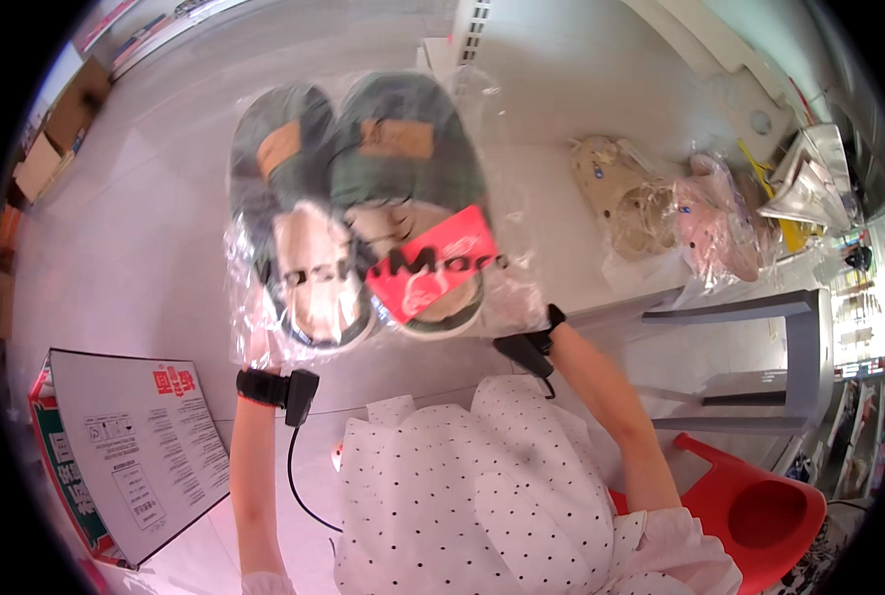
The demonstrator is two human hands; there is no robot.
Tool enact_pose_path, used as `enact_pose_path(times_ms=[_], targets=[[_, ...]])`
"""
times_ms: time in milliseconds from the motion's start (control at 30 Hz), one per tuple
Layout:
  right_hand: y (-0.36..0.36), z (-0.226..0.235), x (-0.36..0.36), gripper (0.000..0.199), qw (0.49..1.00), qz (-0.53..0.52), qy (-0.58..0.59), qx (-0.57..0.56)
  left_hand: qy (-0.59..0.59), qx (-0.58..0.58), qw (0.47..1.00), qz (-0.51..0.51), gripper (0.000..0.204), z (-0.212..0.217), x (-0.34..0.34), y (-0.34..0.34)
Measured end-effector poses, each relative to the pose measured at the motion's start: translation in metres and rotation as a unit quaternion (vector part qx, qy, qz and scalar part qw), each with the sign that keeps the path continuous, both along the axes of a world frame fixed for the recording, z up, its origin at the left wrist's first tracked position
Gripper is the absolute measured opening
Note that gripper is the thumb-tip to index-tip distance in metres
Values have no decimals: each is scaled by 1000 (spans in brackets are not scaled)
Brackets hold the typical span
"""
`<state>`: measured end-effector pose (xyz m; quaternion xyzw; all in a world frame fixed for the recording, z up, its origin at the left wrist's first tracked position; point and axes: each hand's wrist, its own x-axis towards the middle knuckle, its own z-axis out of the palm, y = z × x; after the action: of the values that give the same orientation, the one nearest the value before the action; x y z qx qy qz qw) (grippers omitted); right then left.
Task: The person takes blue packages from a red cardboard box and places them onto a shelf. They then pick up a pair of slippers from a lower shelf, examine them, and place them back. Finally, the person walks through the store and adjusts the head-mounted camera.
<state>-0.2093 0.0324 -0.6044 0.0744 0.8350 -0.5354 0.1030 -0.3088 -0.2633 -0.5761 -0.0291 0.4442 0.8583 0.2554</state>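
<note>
The shelf (586, 278) is standing to the right; left of it, a clear bag (510, 223) with slippers (378, 178) is hanging in mid-air. Clogs (606, 183) are lying on the shelf. The left hand (258, 342) is holding the bag's near corner farther from the shelf, the right hand (522, 312) the closer one; fingers are hiding, so I cannot tell how far open.

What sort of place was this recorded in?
Probably a shop that stocks footwear: bagged green slippers are held up, pink clogs in clear wrap sit on a white shelf, and filled racks stand at the right.
</note>
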Motion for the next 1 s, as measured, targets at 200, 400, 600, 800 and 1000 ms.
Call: enact_pose_path(times_ms=[200, 400, 600, 800, 1000], targets=[[-75, -51, -17, 45, 982, 1, -58, -177, -62, -17, 994, 89, 49, -55, 30, -111], [-102, -78, -11, 46, 953, -20, -56, -297, -126, 30, 986, 101, 50, -112, 90, -139], [-76, -38, -19, 47, 975, 6, -99, -199, 82, 187, 976, -75, 50, -122, 85, -169], [-61, 33, 3, 27, 988, -84, 97, -89, 149, -400, 891, 152, 31, -4, 83, -190], [-92, 49, 18, 32, 996, -38, 73, -34, 94, -468, 877, 47, 23, 25, 97, -140]])
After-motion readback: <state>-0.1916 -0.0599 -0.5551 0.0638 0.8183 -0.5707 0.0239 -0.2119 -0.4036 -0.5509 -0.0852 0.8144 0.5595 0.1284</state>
